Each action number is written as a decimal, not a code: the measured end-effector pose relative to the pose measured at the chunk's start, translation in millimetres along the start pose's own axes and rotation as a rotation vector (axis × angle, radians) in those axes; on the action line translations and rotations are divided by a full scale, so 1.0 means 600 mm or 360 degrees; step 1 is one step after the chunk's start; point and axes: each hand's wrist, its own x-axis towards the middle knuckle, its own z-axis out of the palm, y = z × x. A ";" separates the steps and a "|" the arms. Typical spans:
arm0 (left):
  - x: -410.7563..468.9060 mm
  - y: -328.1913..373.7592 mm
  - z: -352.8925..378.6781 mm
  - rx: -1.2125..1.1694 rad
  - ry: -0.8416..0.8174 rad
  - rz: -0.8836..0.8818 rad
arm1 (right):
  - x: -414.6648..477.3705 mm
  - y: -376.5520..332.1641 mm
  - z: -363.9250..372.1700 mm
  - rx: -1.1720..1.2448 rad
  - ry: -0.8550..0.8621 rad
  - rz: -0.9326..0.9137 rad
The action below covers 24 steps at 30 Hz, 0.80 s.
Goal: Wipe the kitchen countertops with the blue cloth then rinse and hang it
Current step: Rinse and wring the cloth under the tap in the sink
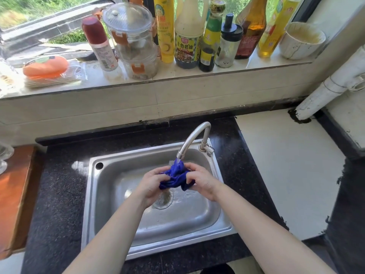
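The blue cloth (176, 177) is bunched up and wet over the steel sink (110, 230), right under the spout of the curved tap (194, 137). Water runs from the spout onto the cloth's top. My left hand (152, 183) grips the cloth's left side with curled fingers. My right hand (201, 181) grips its right side the same way. Both hands hang above the sink's drain (165, 200), which is partly hidden behind the left hand.
Black speckled countertop (57, 194) surrounds the sink, with a pale surface (292, 175) to the right and a wooden board (13, 194) to the left. The windowsill behind holds several sauce bottles (187, 42), stacked plastic containers (136, 44) and a white pot (302, 40). A white pipe (325, 91) slants down at the right.
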 end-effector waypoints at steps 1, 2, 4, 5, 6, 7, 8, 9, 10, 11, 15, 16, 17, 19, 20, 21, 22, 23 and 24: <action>0.002 0.000 0.000 -0.0005 0.0069 0.0059 | -0.003 0.000 -0.005 0.0020 -0.0009 0.0060; 0.002 0.001 0.002 -0.0023 0.0112 0.0111 | -0.005 0.002 -0.009 0.0038 -0.0005 0.0099; 0.000 0.005 0.004 -0.0075 0.0133 0.0177 | -0.008 0.009 -0.011 0.0049 0.0024 0.0104; 0.001 0.006 0.005 -0.0094 0.0113 0.0199 | -0.007 0.013 -0.010 0.0069 0.0053 0.0079; 0.001 0.005 0.004 -0.0098 0.0091 0.0212 | -0.006 0.017 -0.007 0.0111 0.0096 0.0050; -0.001 0.006 0.005 -0.0099 0.0076 0.0221 | -0.004 0.019 -0.004 0.0166 0.0143 0.0025; -0.003 0.007 0.005 -0.0092 0.0085 0.0224 | 0.000 0.023 -0.002 0.0226 0.0190 0.0004; -0.005 0.007 0.005 -0.0111 0.0106 0.0224 | 0.005 0.025 0.000 0.0269 0.0226 -0.0021; -0.007 0.006 0.005 -0.0142 0.0131 0.0216 | 0.009 0.026 0.002 0.0286 0.0252 -0.0044; -0.007 0.004 0.003 -0.0209 0.0163 0.0188 | 0.013 0.026 0.004 0.0283 0.0270 -0.0061; -0.017 0.001 -0.006 -0.0317 0.0056 0.0021 | 0.023 0.020 0.009 0.0197 0.0303 -0.0124; -0.023 0.002 -0.003 -0.0245 -0.0024 -0.0016 | 0.024 0.019 0.011 0.0201 0.0284 -0.0138; -0.027 0.001 0.000 -0.0188 -0.0085 -0.0045 | 0.024 0.017 0.013 0.0203 0.0251 -0.0149; -0.026 -0.009 0.005 -0.0127 -0.0077 -0.0034 | 0.020 0.016 0.016 0.0223 0.0161 -0.0166; -0.024 -0.014 0.008 -0.0123 -0.0023 0.0003 | 0.020 0.018 0.016 0.0250 0.0130 -0.0174; -0.020 -0.019 0.008 -0.0146 0.0047 0.0049 | 0.018 0.018 0.014 0.0275 0.0118 -0.0173; -0.018 -0.023 0.008 -0.0163 0.0112 0.0089 | 0.016 0.016 0.012 0.0279 0.0129 -0.0161; -0.016 -0.025 0.009 -0.0185 0.0161 0.0115 | 0.014 0.014 0.009 0.0255 0.0149 -0.0140; -0.016 -0.025 0.009 -0.0185 0.0189 0.0129 | 0.012 0.012 0.004 0.0202 0.0167 -0.0127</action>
